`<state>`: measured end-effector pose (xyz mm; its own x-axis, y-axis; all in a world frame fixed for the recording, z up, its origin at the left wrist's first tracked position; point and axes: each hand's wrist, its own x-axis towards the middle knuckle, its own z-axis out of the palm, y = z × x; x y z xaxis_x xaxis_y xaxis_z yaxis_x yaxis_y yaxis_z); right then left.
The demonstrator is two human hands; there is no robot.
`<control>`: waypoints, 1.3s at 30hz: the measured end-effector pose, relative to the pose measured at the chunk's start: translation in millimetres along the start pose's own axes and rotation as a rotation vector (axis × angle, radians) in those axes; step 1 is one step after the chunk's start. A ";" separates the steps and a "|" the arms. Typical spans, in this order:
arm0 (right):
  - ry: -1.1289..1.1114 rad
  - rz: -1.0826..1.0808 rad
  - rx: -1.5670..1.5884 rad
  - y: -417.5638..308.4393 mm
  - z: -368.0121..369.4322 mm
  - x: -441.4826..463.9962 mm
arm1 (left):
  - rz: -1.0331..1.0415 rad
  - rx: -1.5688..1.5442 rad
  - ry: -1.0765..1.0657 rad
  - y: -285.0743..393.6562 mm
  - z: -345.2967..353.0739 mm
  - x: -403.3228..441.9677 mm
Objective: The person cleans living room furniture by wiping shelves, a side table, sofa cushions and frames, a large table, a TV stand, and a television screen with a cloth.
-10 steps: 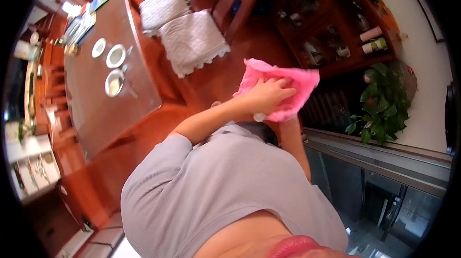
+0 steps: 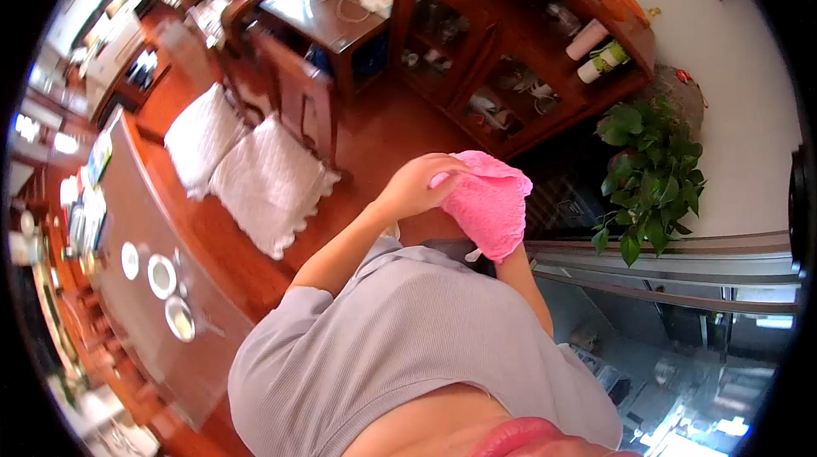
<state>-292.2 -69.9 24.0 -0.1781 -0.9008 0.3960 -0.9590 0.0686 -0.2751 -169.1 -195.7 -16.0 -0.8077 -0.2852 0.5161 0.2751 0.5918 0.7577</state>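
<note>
A pink cloth (image 2: 489,210) hangs in front of my body, its lower part bunched downward. At its upper left edge my left hand (image 2: 423,185) is closed, the fingers and thumb pinching the fabric. My right forearm (image 2: 525,287) rises to the cloth from the lower right. The right hand itself is hidden behind the cloth, so its fingers do not show.
White padded seat covers (image 2: 268,180) lie on chairs at upper left. Left of them stands a long table (image 2: 204,329) with white bowls (image 2: 162,277). A glass-door cabinet (image 2: 477,57), a leafy plant (image 2: 651,176) and a window ledge (image 2: 647,263) are at right.
My left hand has gone from lying spread on the cloth to pinching its upper left edge. The cloth has folded and hangs lower. The view has turned, shifting the furniture leftward.
</note>
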 end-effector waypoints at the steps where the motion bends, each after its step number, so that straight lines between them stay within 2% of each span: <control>1: 0.002 -0.022 -0.076 18.4 -5.4 13.3 | -0.137 -0.069 -0.021 -17.3 -11.9 13.9; 3: 0.010 -0.064 -0.229 43.5 -25.3 48.1 | -0.393 -0.289 0.011 -41.7 -27.8 37.2; 4: 0.028 -0.079 -0.332 48.9 -33.5 66.2 | -0.430 -0.333 0.009 -58.5 -38.7 44.7; 7: -0.439 0.184 -0.742 68.8 -71.5 141.7 | -0.501 -0.295 -0.032 -103.9 -69.3 77.7; 9: -0.265 0.263 -0.756 179.0 -44.7 117.9 | -0.559 -0.210 -0.095 -112.5 -86.8 103.6; 11: -0.043 0.241 -0.663 276.9 -31.8 117.5 | -0.547 -0.262 -0.080 -134.7 -94.8 126.0; 15: 0.367 0.592 -0.424 400.6 4.3 152.7 | -0.604 -0.318 -0.041 -184.8 -107.2 165.4; 17: 0.530 0.751 -0.354 444.1 32.0 175.2 | -0.607 -0.176 -0.056 -205.9 -116.3 192.0; 18: 0.582 0.814 -0.349 461.2 56.0 185.2 | -0.626 -0.226 -0.048 -221.4 -123.3 199.3; 20: 0.566 0.815 -0.637 485.2 102.8 201.9 | -0.684 -0.179 -0.036 -239.1 -131.6 225.2; 21: 0.503 0.755 -1.225 518.3 154.7 189.4 | -0.729 -0.136 -0.035 -244.9 -138.3 237.7; 22: 0.503 0.749 -1.221 525.1 156.7 216.2 | -0.732 -0.135 -0.028 -250.5 -141.9 250.8; 25: 0.188 0.724 -0.798 488.3 188.4 329.9 | -0.768 -0.260 0.100 -274.5 -154.6 277.2; 27: -0.059 0.693 -0.514 452.6 213.5 374.7 | -0.795 -0.311 0.208 -290.1 -160.1 287.2; 29: -0.075 0.630 -0.433 439.2 235.2 419.1 | -0.805 -0.303 0.252 -300.6 -169.2 296.3; 31: -0.088 0.567 -0.347 434.3 257.7 451.3 | -0.857 -0.374 0.191 -311.9 -182.7 304.4; 33: -0.031 0.306 -0.330 426.9 279.1 474.0 | -0.874 -0.416 0.207 -339.0 -193.1 317.0; 35: -0.052 0.273 -0.350 418.3 295.2 493.3 | -0.731 -0.257 0.025 -374.9 -200.7 338.0; 37: -0.059 0.295 -0.337 411.7 303.3 516.8 | -0.503 -0.030 -0.144 -412.7 -206.4 378.9; 39: -0.108 0.389 -0.353 398.9 302.6 529.4 | -0.254 0.143 -0.183 -453.3 -198.6 414.0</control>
<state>-702.2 -649.1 -141.2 -0.5294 -0.8178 0.2257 -0.8457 0.5296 -0.0649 -524.5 -731.8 -66.4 -0.9247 -0.3050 0.2277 -0.0124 0.6221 0.7828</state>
